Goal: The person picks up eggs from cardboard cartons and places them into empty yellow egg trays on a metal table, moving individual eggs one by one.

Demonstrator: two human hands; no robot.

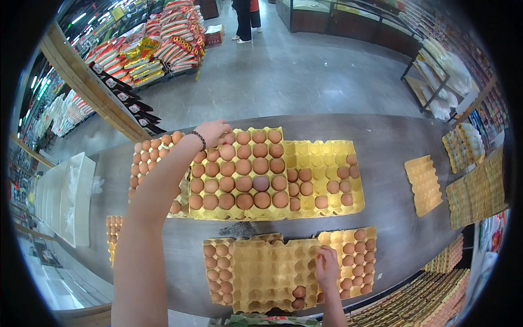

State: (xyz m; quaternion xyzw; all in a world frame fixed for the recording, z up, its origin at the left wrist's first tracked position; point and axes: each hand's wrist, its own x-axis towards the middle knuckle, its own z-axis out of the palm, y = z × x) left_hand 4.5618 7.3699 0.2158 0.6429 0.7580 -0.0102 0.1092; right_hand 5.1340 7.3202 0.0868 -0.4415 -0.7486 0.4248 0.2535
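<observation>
A yellow pulp egg tray [241,213] filled with brown eggs lies in front of me, one egg [261,183] more purplish than the others. My left hand [215,134], with a dark beaded bracelet at the wrist, reaches over its far row, fingers around a brown egg [229,139]. That hand and forearm hide part of the far left corner. Nearer me, a tan egg tray [261,269] has mostly bare cups and two eggs [299,297] at its lower right. My right hand [327,265] is at this tray's right edge, fingers curled; whatever is under them is hidden.
Right of the full tray lies a partly filled yellow tray [318,153]. Other egg-filled trays [153,155] sit to the left. A loose tray [423,186] and stacked trays [476,190] stand at the right. Beyond the table [388,163] are stacked bags [175,39] and a person [243,20].
</observation>
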